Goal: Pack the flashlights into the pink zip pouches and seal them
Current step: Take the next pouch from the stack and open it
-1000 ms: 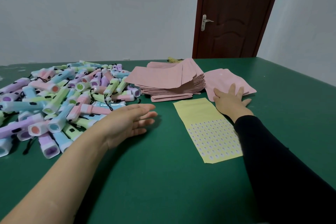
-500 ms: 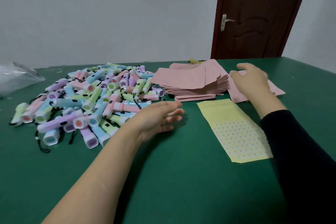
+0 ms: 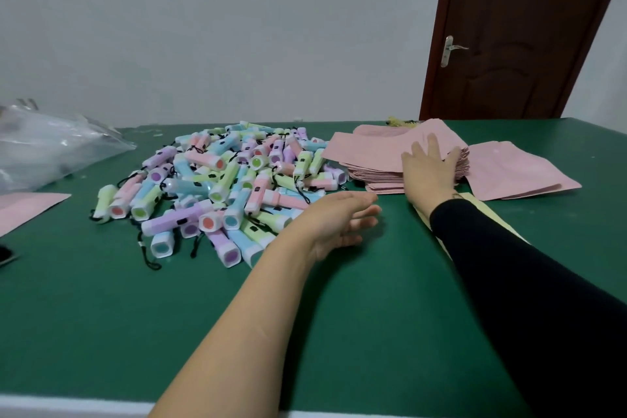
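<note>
By right hand (image 3: 429,168), half-hidden yellow sheet (image 3: 475,198)

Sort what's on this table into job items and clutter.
For the job: flashlight pile; pink pouch stack, with the right hand resting flat on it; loose pink pouches beside it; left hand, open by the flashlights.
Lying about: clear plastic bag; dark object at far left.

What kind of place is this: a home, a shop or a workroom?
Probably a packing workroom, not a shop: one green table holds a heap of pastel flashlights beside a stack of pink pouches, in a plain room with a brown door.
</note>
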